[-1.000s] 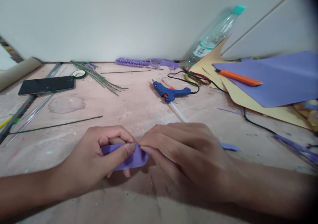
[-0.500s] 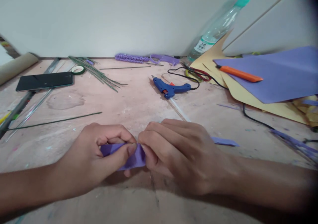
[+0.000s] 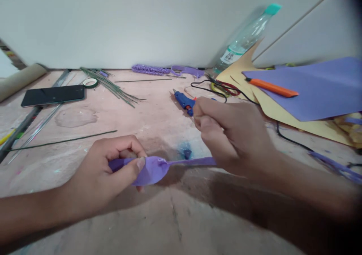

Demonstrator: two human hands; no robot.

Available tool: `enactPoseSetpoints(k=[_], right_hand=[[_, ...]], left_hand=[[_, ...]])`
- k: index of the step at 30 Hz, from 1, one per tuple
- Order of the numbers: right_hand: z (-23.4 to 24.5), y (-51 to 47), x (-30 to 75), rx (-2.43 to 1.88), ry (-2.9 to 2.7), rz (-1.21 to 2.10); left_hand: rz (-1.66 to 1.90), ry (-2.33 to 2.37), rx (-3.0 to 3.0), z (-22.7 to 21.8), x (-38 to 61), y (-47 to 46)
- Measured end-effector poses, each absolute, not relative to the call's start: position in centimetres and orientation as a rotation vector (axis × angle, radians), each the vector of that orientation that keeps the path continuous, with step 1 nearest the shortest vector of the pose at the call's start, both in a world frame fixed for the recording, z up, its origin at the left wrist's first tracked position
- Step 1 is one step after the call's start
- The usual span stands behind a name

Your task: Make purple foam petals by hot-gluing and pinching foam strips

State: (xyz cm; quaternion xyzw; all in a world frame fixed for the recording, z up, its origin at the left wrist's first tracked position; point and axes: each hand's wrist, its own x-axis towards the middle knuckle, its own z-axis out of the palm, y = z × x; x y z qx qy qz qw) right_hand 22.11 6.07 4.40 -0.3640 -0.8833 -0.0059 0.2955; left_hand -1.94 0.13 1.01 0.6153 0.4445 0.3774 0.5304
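My left hand is closed in a pinch, thumb against the curled fingers, on a purple paper strip. Just right of the thumb the paper is broad and rounded, then gathers at a small twisted point. From there a narrow tail runs right until my right hand hides it. That hand is raised and curled shut at the glue gun; whether it grips anything cannot be made out. The blue glue gun lies on the table, its handle mostly hidden behind the right fingers.
A phone, green tape roll and green wire stems lie at the left. Behind is a fuzzy purple stem. At the right are an orange cutter, purple sheet and bottle leaning on the wall.
My right hand has left the pinch beside my left and moved up and right to the glue gun. The gathered paper and its narrow tail now show; my left hand stays on the strip.
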Motion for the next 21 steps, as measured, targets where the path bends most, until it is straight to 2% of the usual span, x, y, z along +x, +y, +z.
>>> enactPoseSetpoints(k=[5,8,13,21], right_hand=[[4.3,5.0,21.5,-0.640,-2.480,0.110],[3.2,4.2,21.2,-0.500,-2.573,0.064],[1.9,3.7,21.1,-0.440,-2.566,-0.091],[2.2,4.3,21.0,-0.569,-2.423,0.108]], left_hand=[[0.842,1.052,1.350,1.1,-1.9,0.2],[0.823,1.024,1.346,1.2,-1.9,0.0],[0.813,1.013,1.374,0.9,-2.0,-0.3],[0.801,1.077,1.319,1.1,-2.1,0.4]])
